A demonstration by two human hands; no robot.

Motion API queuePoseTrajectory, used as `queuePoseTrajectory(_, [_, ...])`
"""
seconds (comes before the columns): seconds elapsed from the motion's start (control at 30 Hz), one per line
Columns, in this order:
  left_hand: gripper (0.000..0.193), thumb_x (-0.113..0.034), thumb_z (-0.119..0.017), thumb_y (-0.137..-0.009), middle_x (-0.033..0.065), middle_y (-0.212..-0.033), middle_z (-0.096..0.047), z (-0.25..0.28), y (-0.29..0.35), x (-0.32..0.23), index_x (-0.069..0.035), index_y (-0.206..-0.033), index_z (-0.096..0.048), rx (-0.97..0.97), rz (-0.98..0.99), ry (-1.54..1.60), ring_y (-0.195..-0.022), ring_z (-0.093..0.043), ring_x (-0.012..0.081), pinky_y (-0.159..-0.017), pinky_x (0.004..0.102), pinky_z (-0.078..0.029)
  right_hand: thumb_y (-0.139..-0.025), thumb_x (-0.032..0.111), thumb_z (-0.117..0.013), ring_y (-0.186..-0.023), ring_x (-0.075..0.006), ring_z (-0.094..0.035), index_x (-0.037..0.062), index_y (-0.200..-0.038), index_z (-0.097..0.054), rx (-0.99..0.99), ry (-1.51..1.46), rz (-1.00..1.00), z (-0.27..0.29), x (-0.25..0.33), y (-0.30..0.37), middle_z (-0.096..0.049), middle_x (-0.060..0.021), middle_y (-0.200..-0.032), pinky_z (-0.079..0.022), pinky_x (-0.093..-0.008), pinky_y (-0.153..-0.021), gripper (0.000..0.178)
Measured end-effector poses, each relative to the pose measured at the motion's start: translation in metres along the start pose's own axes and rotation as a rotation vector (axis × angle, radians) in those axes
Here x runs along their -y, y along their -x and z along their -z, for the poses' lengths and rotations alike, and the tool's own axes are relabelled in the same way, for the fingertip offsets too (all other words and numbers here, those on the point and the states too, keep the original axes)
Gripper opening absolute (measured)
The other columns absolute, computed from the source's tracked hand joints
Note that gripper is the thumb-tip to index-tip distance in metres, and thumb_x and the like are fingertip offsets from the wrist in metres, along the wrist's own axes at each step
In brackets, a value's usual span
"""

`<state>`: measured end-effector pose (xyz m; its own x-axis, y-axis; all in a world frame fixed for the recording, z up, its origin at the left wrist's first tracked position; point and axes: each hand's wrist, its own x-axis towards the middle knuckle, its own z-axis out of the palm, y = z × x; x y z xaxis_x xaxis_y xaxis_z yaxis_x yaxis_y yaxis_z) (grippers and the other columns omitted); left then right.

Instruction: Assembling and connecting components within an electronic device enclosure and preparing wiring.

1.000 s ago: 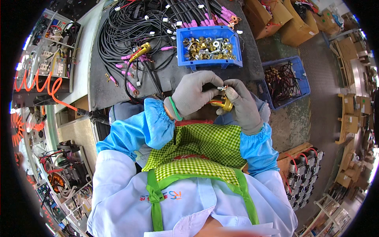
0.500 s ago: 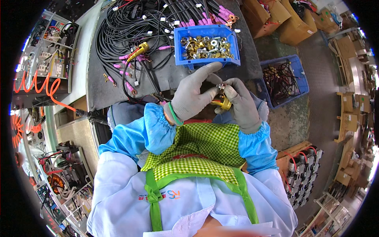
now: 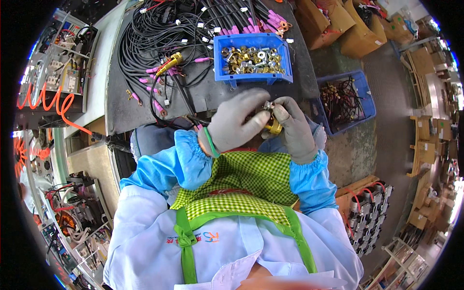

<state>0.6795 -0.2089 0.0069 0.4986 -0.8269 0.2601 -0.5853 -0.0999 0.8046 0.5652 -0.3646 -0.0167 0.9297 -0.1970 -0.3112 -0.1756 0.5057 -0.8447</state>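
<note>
Both my hands wear grey gloves and meet just in front of the table edge. My right hand (image 3: 296, 131) is closed around a brass fitting (image 3: 274, 126) with a round yellow body. A small silver nut or bolt end (image 3: 269, 105) shows at the right thumb and forefinger. Against it from the left, my left hand (image 3: 237, 122) has its fingers curled and thumb bent in; they are slightly blurred, and what they pinch is hidden. Beyond the hands stands a blue bin (image 3: 227, 77) holding brass and silver nuts and bolts (image 3: 252, 60).
Black cables (image 3: 140, 53) with pink sleeves cover the table's left and back. Among them lies another brass fitting (image 3: 173, 61). A second blue bin (image 3: 369, 104) with wire harnesses stands to the right. Cardboard boxes (image 3: 362, 34) are at the back right. An orange coiled hose (image 3: 65, 108) hangs left.
My left fingers, stretched out before, have curled down over the silver piece. My right hand keeps its hold on the brass fitting and has barely shifted.
</note>
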Motion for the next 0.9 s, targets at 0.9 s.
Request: queuePoseTrajectory(0.9, [0.026, -0.016, -0.069, -0.088, 0.0059, -0.102, -0.062, 0.078, 0.045, -0.022, 0.001, -0.106, -0.061, -0.226, 0.2, 0.708, -0.095, -0.06, 0.0146, -0.083, 0.0304, -0.05, -0.099, 0.03, -0.055, -0.078, -0.0112, -0.061, 0.0044, -0.113, -0.054, 0.319, -0.065, -0.172, -0.087, 0.023, -0.025, -0.058, -0.0045, -0.098, -0.054, -0.025, -0.053, 0.029])
